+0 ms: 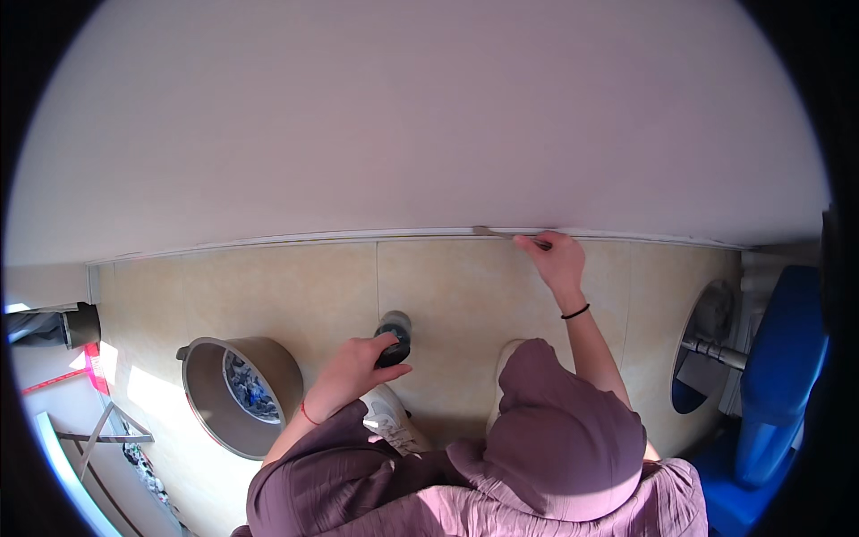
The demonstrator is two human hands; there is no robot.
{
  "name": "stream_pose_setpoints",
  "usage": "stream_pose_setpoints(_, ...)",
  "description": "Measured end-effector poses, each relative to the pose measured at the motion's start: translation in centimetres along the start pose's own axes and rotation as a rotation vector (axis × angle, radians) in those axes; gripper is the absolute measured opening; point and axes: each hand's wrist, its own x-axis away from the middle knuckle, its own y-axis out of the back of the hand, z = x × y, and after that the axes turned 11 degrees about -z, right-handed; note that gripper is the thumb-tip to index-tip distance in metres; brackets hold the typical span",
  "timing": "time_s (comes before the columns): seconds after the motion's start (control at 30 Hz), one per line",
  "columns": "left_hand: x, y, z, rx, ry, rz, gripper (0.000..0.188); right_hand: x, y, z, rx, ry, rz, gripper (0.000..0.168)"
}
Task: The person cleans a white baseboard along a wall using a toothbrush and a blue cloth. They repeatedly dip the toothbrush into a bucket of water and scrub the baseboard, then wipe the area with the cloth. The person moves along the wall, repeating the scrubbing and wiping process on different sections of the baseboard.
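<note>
My right hand (558,258) grips the handle of a slim brush-like tool (493,232), whose flat end touches the white baseboard (429,233) at the foot of a pale wall (429,121). A black band circles that wrist. Lower and to the left, my left hand (356,369) has its thumb and fingers around the dark top of a small clear container (396,329) above the floor; whether the container rests on the floor cannot be told. A red string is on the left wrist.
On the beige tiled floor (443,282), a brown bucket (288,369) stands at left, a patterned blue-grey thing inside. Farther left are a pink object (97,369) and a metal-legged frame (100,437). A blue chair (782,342) with a round chrome base (698,382) stands at right.
</note>
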Motion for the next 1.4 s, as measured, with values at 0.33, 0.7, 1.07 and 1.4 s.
stream_pose_setpoints(0.33,-0.6,-0.1,0.4,0.183,0.169,0.004,0.026,0.0,0.2,-0.1,-0.01,-0.024,0.032,0.051)
stream_pose_setpoints(0.7,-0.8,-0.3,0.4,0.188,0.179,0.015,0.027,0.4,-0.8,1.5,-0.025,0.066,0.036,0.048)
stream_pose_setpoints(1.07,-0.6,-0.7,1.6,0.229,0.122,-0.066,0.034,0.7,-0.3,1.9,-0.127,0.078,0.157,0.024)
stream_pose_setpoints(1.4,0.1,-1.3,2.5,0.142,0.045,-0.168,0.036,0.5,-2.5,12.0,0.057,0.937,0.413,0.068)
